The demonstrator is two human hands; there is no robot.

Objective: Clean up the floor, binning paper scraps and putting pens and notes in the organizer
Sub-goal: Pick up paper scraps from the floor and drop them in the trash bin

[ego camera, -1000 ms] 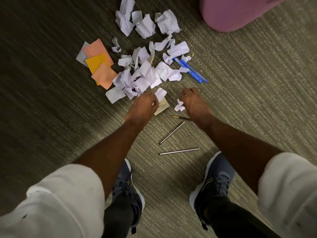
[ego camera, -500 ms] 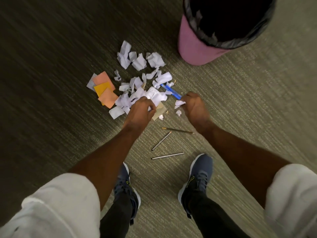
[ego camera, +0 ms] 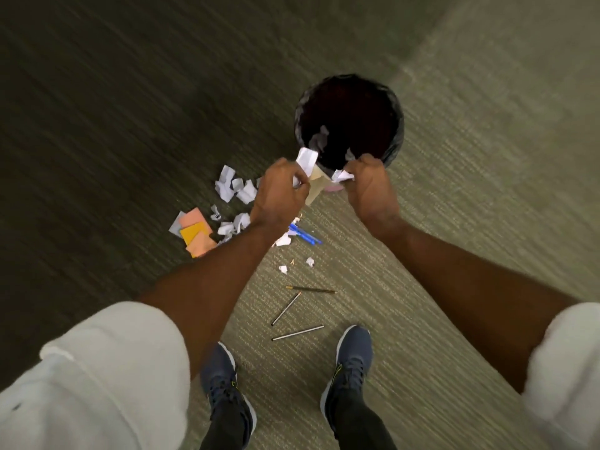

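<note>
A: What has been changed, taken from the biggest thing down?

B: The floor [ego camera: 470, 222], a ribbed grey-green carpet, was being picked over a moment ago. Both handfuls have since been lifted to the bin [ego camera: 398, 138], a round tub lined with a glossy black bag, which stands just beyond the mess. The left hand [ego camera: 279, 193] is closed round crumpled white scraps [ego camera: 306, 159], with a flat tan sheet [ego camera: 315, 186] hanging beneath. Whether that sheet is a note cannot be told. The right hand [ego camera: 370, 186] is curled round a smaller white wad [ego camera: 341, 175]. Both loads are held at the near rim and have not been let go.

A: What is meant by that for the task?

B: The binning step is judged to be at the point of the drop. Some pale paper [ego camera: 319, 138] can already be made out in the dark inside. A thinned heap of creased white paper [ego camera: 240, 190] is left on the carpet, left of the bin. Beside it lie flat square notes [ego camera: 194, 233] in salmon and yellow. Two blue pens [ego camera: 305, 235] are half hidden under the left wrist. Three thin, rod-like pens [ego camera: 297, 332] lie nearer the shoes [ego camera: 352, 355], with tiny white bits [ego camera: 310, 262] between. No organizer is shown.
</note>
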